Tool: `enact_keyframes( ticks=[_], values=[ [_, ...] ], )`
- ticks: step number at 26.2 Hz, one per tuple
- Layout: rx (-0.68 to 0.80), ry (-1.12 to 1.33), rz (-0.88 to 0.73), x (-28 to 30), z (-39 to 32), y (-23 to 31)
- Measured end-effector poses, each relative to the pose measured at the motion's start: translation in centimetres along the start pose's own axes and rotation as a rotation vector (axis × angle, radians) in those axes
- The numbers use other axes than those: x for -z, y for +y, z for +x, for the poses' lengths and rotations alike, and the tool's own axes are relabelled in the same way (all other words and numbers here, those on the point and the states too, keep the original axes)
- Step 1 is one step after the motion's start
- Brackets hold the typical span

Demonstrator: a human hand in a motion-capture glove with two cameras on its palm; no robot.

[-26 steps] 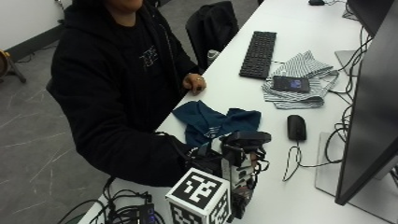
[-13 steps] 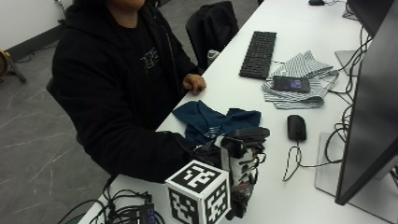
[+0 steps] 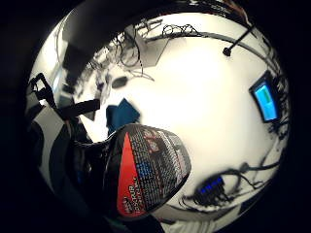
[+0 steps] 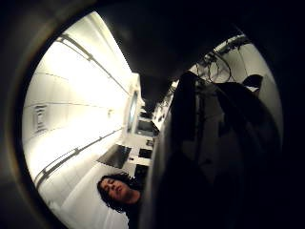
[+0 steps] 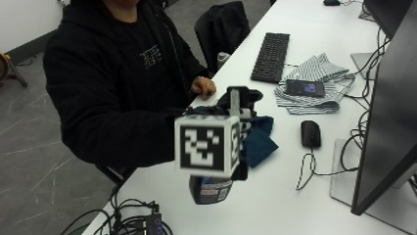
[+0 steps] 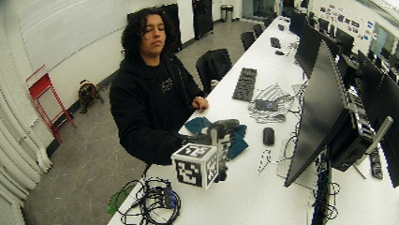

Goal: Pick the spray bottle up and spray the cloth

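Observation:
My gloved right hand [image 6: 197, 139] grips the spray bottle [image 5: 210, 190] and holds it up above the white table [image 5: 293, 205], though it is largely hidden in the outside view. The bottle's black nozzle head [image 5: 243, 95] sits at the top. Its dark body with a red and black label [image 3: 146, 170] fills much of the little finger side palm view. The dark teal cloth [image 5: 261, 140] lies crumpled on the table just behind and below the bottle, and shows as cloth [image 3: 121, 114] in that palm view. The bare left hand [image 5: 203, 87] rests at the table's edge.
A black keyboard [image 5: 271, 56] lies further back. A striped cloth [image 5: 317, 68] with a phone [image 5: 304, 88] on it sits near a black mouse [image 5: 311, 133]. A large monitor [image 5: 391, 112] stands along the right side. Cables [image 5: 130, 223] hang off the near corner.
My right hand has lifted the spray bottle up from just above the table, and its nozzle now stands higher over the teal cloth. The cloth has not moved.

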State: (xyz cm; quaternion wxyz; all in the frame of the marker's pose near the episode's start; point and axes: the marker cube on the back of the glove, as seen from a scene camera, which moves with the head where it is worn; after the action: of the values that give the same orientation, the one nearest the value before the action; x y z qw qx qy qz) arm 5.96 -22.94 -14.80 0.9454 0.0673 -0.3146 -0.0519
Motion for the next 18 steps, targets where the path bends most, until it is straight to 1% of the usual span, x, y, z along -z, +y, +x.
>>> enact_keyframes(
  ticks=[4, 8, 18],
  values=[
    [-0.025, 0.275, -0.246, -0.8, -3.0, 1.4],
    [-0.075, 0.448, -0.468, -2.6, -4.5, 3.1],
    [-0.225, 0.779, -0.762, -8.3, -3.9, 5.1]
  ],
)
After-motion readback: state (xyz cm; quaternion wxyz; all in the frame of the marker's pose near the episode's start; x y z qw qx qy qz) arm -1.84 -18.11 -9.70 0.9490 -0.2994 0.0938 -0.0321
